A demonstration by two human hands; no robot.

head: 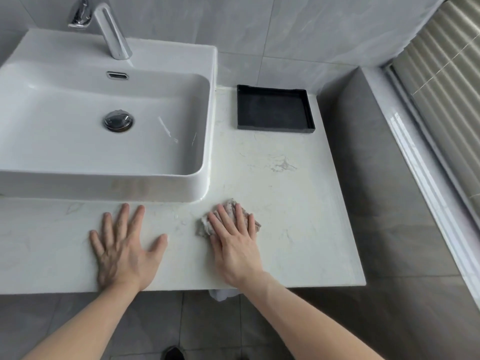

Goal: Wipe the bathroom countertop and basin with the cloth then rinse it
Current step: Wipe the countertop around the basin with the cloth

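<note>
Right hand [235,245], fingers spread flat, presses cloth [228,216] onto countertop [298,216] at 5 o'clock of basin [197,188]. Left hand [123,252] splayed flat, bracing. Judgement: keep palm pressure even; sweep overlapping strokes toward 1 o'clock, round black tray [275,109].

Both forearms are bare up to the frame's lower edge, with no sleeve showing. The left hand [124,252] and right hand [235,245] wear no gloves or rings.
</note>
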